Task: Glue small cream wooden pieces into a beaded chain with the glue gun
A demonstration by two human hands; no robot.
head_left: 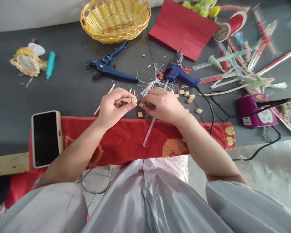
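Note:
My left hand (111, 105) is closed, pinching a short beige strip made of small stick pieces (127, 100) between thumb and fingers. Just to its right, my right hand (165, 105) grips a small beige bundle of short sticks (142, 105) at its fingertips, a slight gap from the strip. A similar loose bundle (140, 114) lies below, between the hands. More such bundles (190, 98) are scattered right of my right hand. Behind that hand rests a blue glue gun (184, 75); its long clear glue stick (148, 132) passes beneath the hand and over the red towel (126, 139).
Blue cutting pliers (111, 69) and white wires (155, 81) lie beyond my hands. A yellow basket (116, 37) and red paper (181, 29) stand farther back. Rightward are a thread spool (234, 24), craft sticks and a purple power socket (255, 110) with cords. A phone (46, 139) sits left.

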